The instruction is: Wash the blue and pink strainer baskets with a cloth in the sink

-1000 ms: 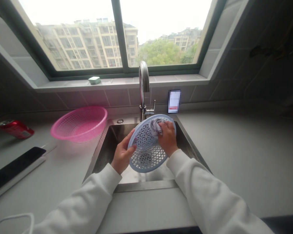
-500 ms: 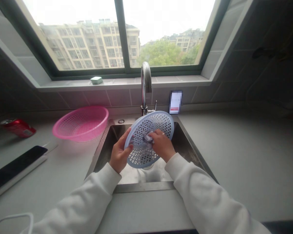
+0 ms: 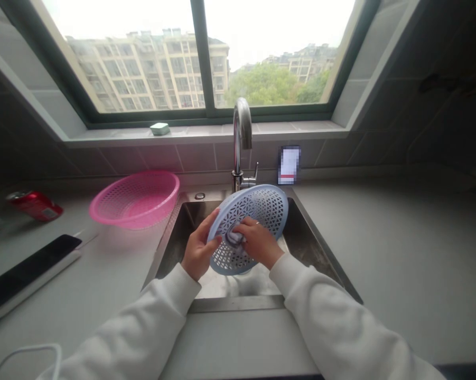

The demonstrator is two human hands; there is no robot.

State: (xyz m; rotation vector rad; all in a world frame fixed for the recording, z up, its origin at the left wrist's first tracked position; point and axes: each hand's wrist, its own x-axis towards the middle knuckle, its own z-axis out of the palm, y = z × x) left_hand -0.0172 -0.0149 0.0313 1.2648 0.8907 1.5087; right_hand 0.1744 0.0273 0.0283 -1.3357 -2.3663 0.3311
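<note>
Blue perforated plastic tray (image 3: 263, 207): tilted, held over steel sink (image 3: 309, 237).
Left hand (image 3: 200, 245): fingers spread, gripping tray edge.
Right hand (image 3: 258, 243): pinching grey cloth (image 3: 234, 237) against tray.
Pink plastic basket (image 3: 134, 175): on tabletop (image 3: 103, 264), left of sink.

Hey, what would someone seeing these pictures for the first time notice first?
The eye goes first to the pale blue perforated plastic basket, tilted over the stainless steel sink, its rim gripped by the left hand while the right hand presses a crumpled cloth against it. Next comes the bright pink plastic basket on the counter left of the sink. Above, a window looks out on an apartment building.
</note>
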